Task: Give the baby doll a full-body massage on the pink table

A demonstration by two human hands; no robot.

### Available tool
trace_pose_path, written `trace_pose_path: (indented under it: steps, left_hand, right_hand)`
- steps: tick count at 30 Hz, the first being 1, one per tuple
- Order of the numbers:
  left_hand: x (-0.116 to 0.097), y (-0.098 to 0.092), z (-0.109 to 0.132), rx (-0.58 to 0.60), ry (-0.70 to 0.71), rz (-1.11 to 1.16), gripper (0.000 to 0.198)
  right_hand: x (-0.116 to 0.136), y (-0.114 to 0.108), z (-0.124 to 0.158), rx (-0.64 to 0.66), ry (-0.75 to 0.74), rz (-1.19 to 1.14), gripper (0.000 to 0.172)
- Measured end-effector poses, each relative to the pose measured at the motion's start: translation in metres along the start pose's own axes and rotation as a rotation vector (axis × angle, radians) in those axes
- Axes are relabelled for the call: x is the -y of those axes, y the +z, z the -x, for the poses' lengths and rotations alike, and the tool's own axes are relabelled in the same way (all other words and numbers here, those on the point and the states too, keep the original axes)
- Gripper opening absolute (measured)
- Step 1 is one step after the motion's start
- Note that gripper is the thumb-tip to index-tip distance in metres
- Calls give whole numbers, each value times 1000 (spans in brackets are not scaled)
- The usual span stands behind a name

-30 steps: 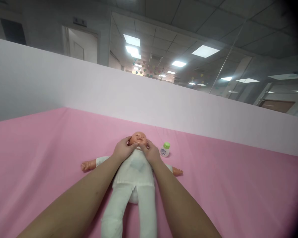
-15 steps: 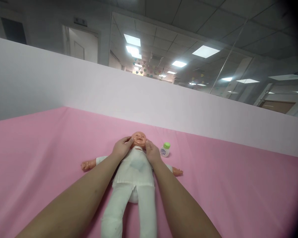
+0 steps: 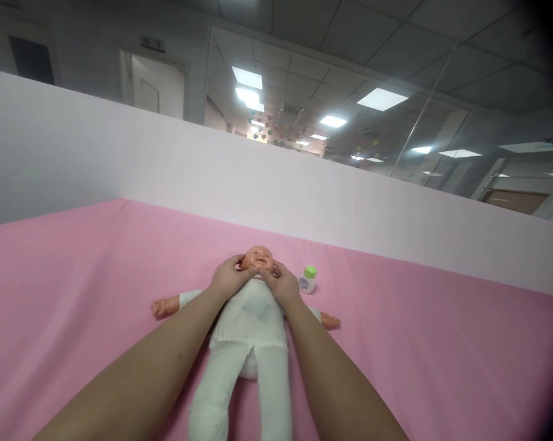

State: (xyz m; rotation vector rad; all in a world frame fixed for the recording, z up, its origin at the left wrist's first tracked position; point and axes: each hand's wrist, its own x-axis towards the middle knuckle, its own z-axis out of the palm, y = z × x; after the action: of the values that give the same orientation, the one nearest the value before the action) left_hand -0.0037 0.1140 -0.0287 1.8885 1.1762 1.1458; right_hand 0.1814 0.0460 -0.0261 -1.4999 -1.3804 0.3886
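A baby doll (image 3: 253, 318) with a white cloth body lies on its back, its head at the far end and its legs toward me. My left hand (image 3: 228, 278) cups the left side of the doll's hard plastic head (image 3: 259, 255), the thumb under its chin. On the other side of the head, my right hand (image 3: 280, 283) mirrors this, its thumb also at the chin. The two thumb tips are close together below the mouth. Fingers curl behind the head and are partly hidden. The doll's arms stretch out sideways beyond my forearms.
A small clear bottle with a green cap (image 3: 308, 279) stands just right of my right hand. Pink cloth (image 3: 423, 343) covers the surface, with some folds. A low white wall (image 3: 276, 184) runs along the back, with glass above it.
Both thumbs have moved from the doll's cheeks down and inward to its chin, nearly meeting there. The doll's body and the bottle have stayed in place.
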Motion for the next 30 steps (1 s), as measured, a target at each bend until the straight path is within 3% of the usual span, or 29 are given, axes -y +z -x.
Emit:
trace_pose_path:
  steps: [7, 17, 25, 28, 30]
  left_hand:
    - [3, 0, -2, -19, 7, 4, 63]
    - [8, 3, -6, -20, 0, 83, 49]
    - [0, 1, 1, 25, 44, -32, 71]
    - [2, 3, -1, 20, 39, -53, 72]
    - [3, 3, -2, 20, 45, -53, 70]
  right_hand:
    - [-1, -2, 1, 29, -51, -38, 51]
    - [-9, 0, -2, -32, -51, -54, 52]
    - [0, -1, 1, 30, -26, 6, 58]
    - [1, 0, 1, 10, 0, -5, 67]
    - [2, 0, 1, -4, -1, 25, 64]
